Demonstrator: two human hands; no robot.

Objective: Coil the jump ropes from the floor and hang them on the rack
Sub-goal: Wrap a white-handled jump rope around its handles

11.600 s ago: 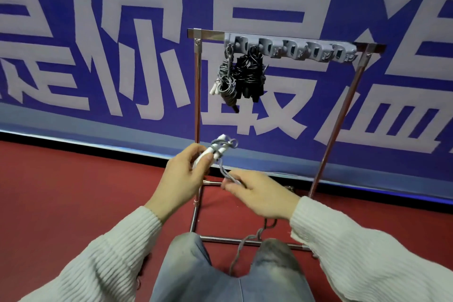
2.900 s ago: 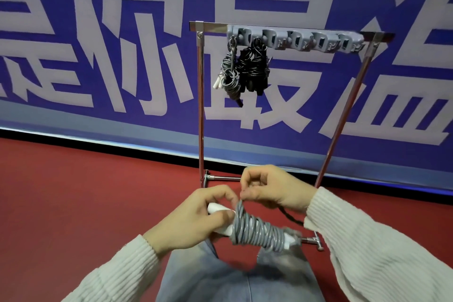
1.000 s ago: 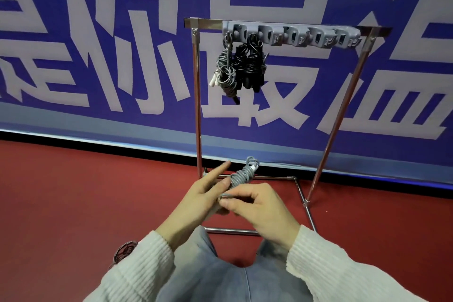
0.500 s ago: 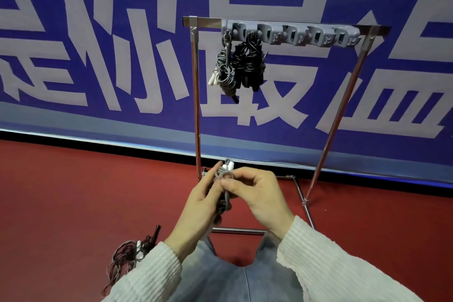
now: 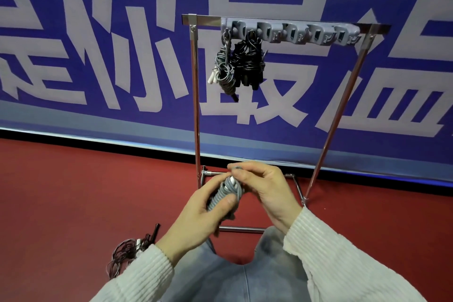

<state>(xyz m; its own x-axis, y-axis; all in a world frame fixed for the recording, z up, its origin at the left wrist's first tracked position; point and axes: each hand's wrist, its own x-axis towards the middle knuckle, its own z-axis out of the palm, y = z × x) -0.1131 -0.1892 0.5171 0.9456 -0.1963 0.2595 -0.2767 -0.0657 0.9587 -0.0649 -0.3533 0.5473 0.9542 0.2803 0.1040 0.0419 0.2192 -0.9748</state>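
Grey jump rope (image 5: 224, 195) sits low-centre in the frame, wound into a tight bundle w/ a white handle end poking out at its top. The left hand (image 5: 203, 213) grips the bundle from the left, fingers curled behind it and the thumb pressed across the front of the coils. The right hand (image 5: 263, 186) comes in from the right – its thumb and forefinger pinch a strand of the cord at the top of the bundle, other fingers curled loosely. Both wrists wear cream ribbed sleeves, and blue-jeaned knees (image 5: 240, 277) fill the bottom centre.

Behind the hands stands the rack (image 5: 196, 95), a chrome frame w/ two uprights, a top bar in the upper centre of the frame and thin base rails on the red floor (image 5: 73, 191). A grey row of hooks (image 5: 291, 33) runs along the top bar. On the leftmost hooks hang two coiled ropes: a grey rope bundle (image 5: 223, 70) w/ white handles, and just right of it, touching, a black rope bundle (image 5: 248, 64). The remaining hooks to the right carry nothing.

At lower left, on the floor beside the left sleeve, lies a loose tangle of dark rope (image 5: 125, 252) w/ a dark handle sticking up toward the upper right – partly hidden by the sleeve. The backdrop is a blue banner (image 5: 98, 44) w/ large pale characters, meeting the floor along a dark strip.
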